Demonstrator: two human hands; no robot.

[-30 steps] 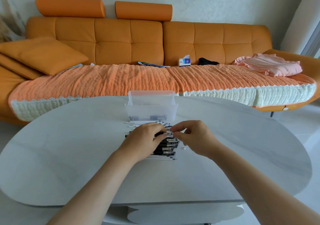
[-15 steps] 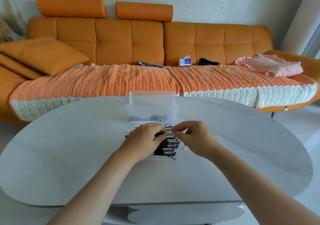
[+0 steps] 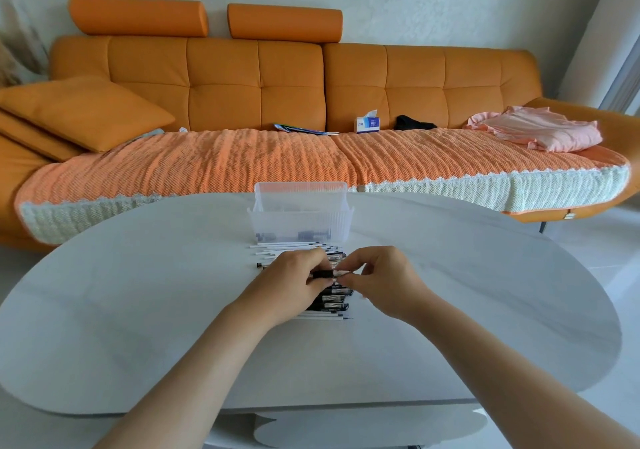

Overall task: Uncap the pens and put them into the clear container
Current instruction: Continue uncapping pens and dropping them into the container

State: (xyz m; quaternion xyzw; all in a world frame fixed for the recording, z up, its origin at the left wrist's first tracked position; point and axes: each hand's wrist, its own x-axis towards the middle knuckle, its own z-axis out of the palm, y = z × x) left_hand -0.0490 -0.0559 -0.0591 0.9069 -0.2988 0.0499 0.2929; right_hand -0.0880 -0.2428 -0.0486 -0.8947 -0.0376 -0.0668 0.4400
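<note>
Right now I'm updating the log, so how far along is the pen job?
Barely started: only a few dark pieces show at the bottom of the clear container. In hand: the left hand grips one black pen while the right hand pinches its end. Left: the pile of pens on the table.

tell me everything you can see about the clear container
The clear container is a see-through plastic box with ribbed walls and a flared rim, open-topped, standing upright on the far side of the grey table, just beyond the pile of pens. A few dark items lie at its bottom. Neither the left hand nor the right hand touches it.
</note>
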